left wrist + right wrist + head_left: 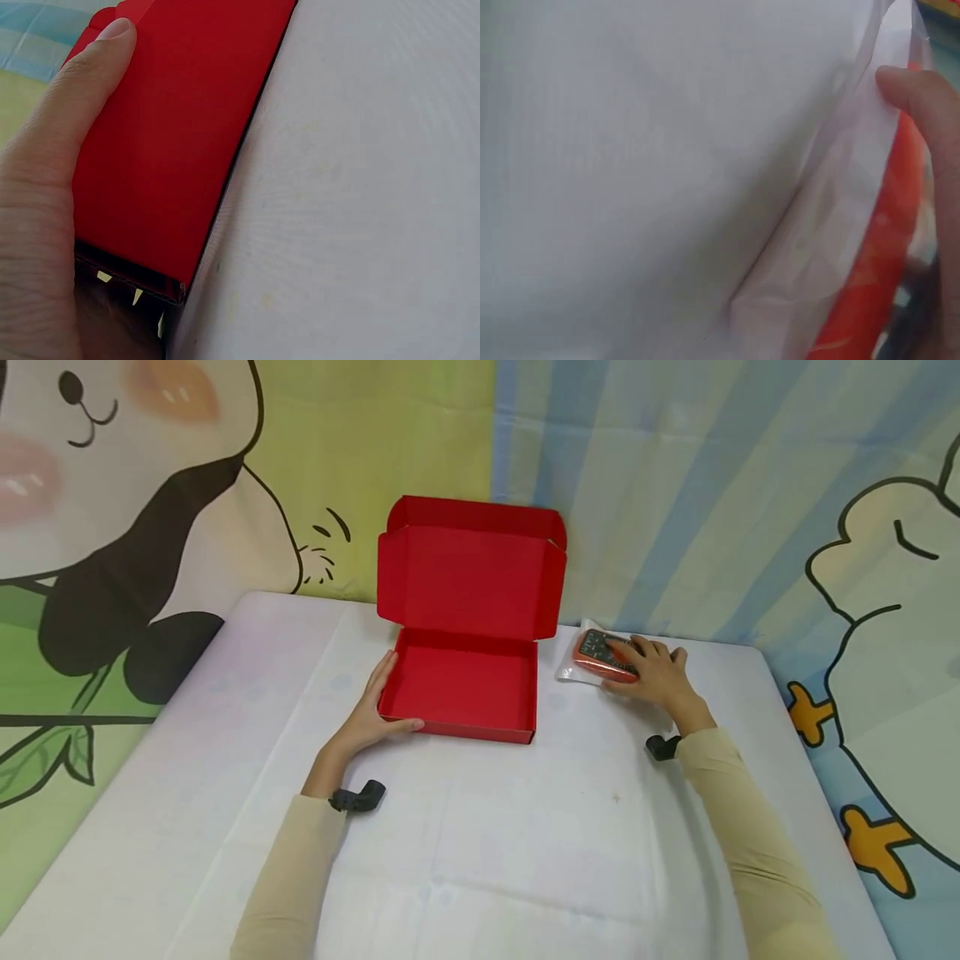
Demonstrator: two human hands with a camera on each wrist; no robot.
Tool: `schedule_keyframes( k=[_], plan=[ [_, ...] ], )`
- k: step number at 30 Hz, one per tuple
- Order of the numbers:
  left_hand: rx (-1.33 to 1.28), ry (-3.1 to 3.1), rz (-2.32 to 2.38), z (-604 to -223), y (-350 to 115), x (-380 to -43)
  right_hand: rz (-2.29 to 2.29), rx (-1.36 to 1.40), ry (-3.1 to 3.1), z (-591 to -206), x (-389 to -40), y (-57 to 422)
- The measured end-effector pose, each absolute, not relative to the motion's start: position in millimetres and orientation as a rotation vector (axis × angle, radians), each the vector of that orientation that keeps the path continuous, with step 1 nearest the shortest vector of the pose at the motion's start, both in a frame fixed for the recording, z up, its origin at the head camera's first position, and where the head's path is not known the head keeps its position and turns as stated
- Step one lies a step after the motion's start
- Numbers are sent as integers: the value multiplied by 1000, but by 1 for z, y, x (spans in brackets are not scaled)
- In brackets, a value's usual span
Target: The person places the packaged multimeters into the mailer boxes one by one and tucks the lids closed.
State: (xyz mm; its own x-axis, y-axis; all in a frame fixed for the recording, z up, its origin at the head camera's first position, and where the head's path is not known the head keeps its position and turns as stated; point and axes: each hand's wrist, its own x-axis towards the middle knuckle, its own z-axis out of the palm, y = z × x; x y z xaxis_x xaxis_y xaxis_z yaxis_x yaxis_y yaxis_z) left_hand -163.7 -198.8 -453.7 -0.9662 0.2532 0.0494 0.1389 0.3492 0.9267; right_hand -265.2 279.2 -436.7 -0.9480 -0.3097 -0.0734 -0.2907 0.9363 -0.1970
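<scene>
An open red cardboard box (465, 681) stands on the table with its lid raised at the back. My left hand (367, 714) holds its front left corner, fingers along the left side and thumb across the front wall. In the left wrist view the thumb (94, 82) lies against the red front wall (165, 150). To the right of the box lies a red-and-black multimeter (600, 652) in a clear plastic bag (572, 670). My right hand (652, 677) grips it from the right, fingers over its top and thumb at the near edge. The right wrist view shows its red side (877, 277) through the plastic.
The box lid (476, 577) stands upright near the back edge of the white-covered table (495, 843). Behind it hangs a printed cloth (645, 485) with cartoon animals. A black wrist camera (360, 797) sits on the left wrist, another black camera (663, 747) on the right.
</scene>
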Motion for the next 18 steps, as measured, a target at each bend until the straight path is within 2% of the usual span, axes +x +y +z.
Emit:
schedule_keyframes(
  k=[9, 18],
  plan=[
    [364, 2493, 1679, -457, -199, -160, -310, -447, 3017, -458, -268, 288],
    [391, 2506, 1706, -457, -200, -165, -378, -475, 3062, -449, -274, 287]
  ],
)
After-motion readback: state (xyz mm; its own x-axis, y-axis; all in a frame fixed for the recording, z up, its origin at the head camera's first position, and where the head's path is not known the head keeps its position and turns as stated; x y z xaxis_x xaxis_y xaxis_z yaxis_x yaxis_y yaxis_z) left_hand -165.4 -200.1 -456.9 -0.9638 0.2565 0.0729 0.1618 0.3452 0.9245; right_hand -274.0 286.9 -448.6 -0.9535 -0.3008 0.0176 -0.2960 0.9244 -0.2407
